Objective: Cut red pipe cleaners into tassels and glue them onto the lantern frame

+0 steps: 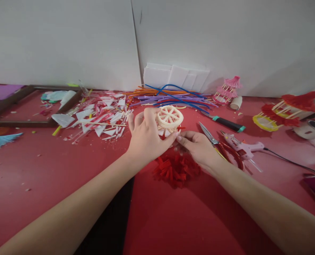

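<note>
My left hand (147,136) is wrapped around a small cream craft frame (170,117) whose round top has spokes like a wheel. Thin sticks and bits of red show below that top, partly hidden by my fingers. At the frame's lower right, the thumb and fingers of my right hand (196,146) pinch together by its edge; whatever they hold is too small to make out. A heap of short red strips (176,170) lies on the red table just below both hands.
Right of my hands lie red-handled scissors (230,152), a pink glue gun (242,146) with its cord, and a black cutter knife (229,124). Behind are coloured stems (170,97) and a pink tiered model (228,90). Scraps (99,113) and a brown frame (14,124) are left; a red-yellow model (285,109) is right.
</note>
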Available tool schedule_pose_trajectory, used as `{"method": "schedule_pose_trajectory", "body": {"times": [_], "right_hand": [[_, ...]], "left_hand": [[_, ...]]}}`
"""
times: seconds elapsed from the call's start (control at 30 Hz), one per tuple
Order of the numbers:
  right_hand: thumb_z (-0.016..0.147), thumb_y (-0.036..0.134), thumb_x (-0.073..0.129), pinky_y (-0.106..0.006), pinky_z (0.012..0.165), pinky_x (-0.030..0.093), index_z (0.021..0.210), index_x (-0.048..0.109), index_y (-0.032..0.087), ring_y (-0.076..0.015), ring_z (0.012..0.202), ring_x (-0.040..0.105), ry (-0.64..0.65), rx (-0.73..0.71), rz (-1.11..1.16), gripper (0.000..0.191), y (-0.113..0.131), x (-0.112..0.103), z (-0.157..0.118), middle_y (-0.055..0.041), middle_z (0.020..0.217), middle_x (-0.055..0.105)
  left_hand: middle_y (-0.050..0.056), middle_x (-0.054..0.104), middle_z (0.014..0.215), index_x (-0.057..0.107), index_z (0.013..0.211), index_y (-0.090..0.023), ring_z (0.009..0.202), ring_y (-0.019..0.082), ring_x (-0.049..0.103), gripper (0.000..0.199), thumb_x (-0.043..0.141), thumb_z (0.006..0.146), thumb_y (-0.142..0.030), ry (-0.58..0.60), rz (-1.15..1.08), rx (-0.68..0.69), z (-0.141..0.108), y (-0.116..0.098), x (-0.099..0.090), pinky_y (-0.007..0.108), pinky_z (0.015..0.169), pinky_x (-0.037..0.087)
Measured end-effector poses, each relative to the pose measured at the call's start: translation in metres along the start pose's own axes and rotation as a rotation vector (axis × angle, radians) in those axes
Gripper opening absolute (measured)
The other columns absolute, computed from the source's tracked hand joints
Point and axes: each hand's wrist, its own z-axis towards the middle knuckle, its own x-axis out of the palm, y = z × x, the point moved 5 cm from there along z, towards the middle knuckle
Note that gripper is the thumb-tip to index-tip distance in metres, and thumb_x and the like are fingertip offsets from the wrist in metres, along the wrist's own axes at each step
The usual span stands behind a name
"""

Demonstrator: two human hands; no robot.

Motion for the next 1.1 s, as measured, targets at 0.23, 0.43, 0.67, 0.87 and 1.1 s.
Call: {"method": "schedule_pose_trajectory", "body": {"times": [0.23, 0.43, 0.67, 0.87, 1.1], "right_hand": [[0.071, 0.058, 0.073, -0.024, 0.046, 0.045, 0.075, 0.063, 0.020, -0.0136, 0.054, 0.061, -0.033, -0.019, -0.059, 0.039, -0.002, 0.001, 0.000, -0.0010, 0.065, 0.067], [0.079, 0.041, 0.070, -0.029, 0.062, 0.053, 0.083, 0.064, 0.022, -0.0168, 0.071, 0.067, -0.062, -0.346, -0.403, 0.021, 0.018, -0.009, -0.008, -0.0032, 0.081, 0.071], [0.084, 0.030, 0.065, -0.030, 0.067, 0.056, 0.087, 0.068, 0.023, -0.0187, 0.077, 0.070, -0.100, -0.509, -0.640, 0.009, 0.021, -0.013, -0.012, -0.0042, 0.086, 0.075], [0.085, 0.026, 0.064, -0.028, 0.063, 0.054, 0.082, 0.067, 0.022, -0.0160, 0.070, 0.068, -0.094, -0.605, -0.711, 0.006, 0.027, -0.009, -0.017, -0.0026, 0.080, 0.074], [0.086, 0.033, 0.065, -0.031, 0.070, 0.057, 0.102, 0.066, 0.022, -0.0192, 0.088, 0.067, -0.253, -0.623, -0.665, 0.020, 0.038, -0.029, -0.011, -0.0079, 0.102, 0.069]], "left_hand": [[0.017, 0.060, 0.124, 0.039, 0.120, -0.019, 0.122, 0.040, 0.051, 0.065, 0.072, 0.074, -0.051, 0.005, 0.022, 0.001, 0.002, 0.001, -0.001, 0.063, 0.111, 0.021], [0.017, 0.059, 0.129, 0.038, 0.120, -0.021, 0.125, 0.040, 0.051, 0.067, 0.074, 0.072, -0.050, 0.021, -0.007, 0.003, 0.006, 0.005, -0.003, 0.060, 0.111, 0.022], [0.016, 0.059, 0.128, 0.037, 0.120, -0.022, 0.127, 0.041, 0.050, 0.069, 0.075, 0.070, -0.050, 0.026, -0.038, 0.001, 0.007, 0.005, -0.003, 0.060, 0.111, 0.021], [0.018, 0.058, 0.129, 0.037, 0.121, -0.020, 0.125, 0.040, 0.051, 0.069, 0.074, 0.071, -0.050, 0.014, -0.036, 0.020, 0.005, 0.005, -0.002, 0.059, 0.110, 0.023], [0.015, 0.058, 0.126, 0.038, 0.118, -0.020, 0.123, 0.038, 0.053, 0.063, 0.072, 0.074, -0.050, 0.092, -0.071, 0.053, 0.014, 0.009, -0.007, 0.056, 0.108, 0.028]]}}
